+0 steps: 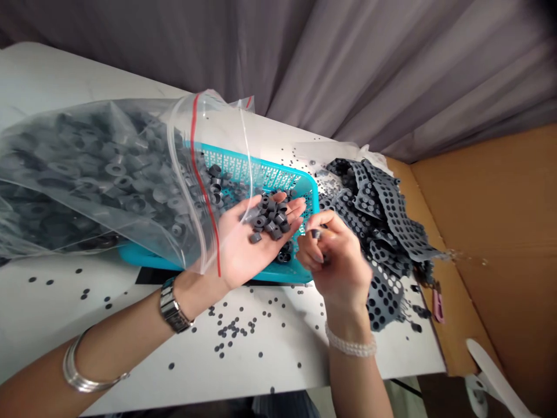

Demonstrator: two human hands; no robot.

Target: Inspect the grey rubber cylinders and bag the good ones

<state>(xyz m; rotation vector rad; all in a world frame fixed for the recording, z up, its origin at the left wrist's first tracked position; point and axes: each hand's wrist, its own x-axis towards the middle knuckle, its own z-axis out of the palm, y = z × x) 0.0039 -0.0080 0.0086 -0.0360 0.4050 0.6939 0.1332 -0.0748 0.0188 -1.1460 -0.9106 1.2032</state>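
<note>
My left hand (248, 249) is palm up with its fingers stretched out, holding a small heap of dark grey ring-shaped caps (270, 217). Its wrist lies by the mouth of a big clear zip bag (130, 162) with a red stripe, filled with the same kind of caps. Just right of the left fingertips, my right hand (335, 249) is closed, its fingers curled on a small grey cap (315, 234). Beneath both hands stands a turquoise plastic basket (314, 191) with more caps inside. The bag covers the basket's left part.
Dark perforated rubber sheets (383, 203) are piled right of the basket. Small black discs (235, 331) lie scattered on the white table (143, 360). A pink-handled tool (437, 305) rests near the cardboard (491, 232) at right. A grey curtain (282, 58) hangs behind.
</note>
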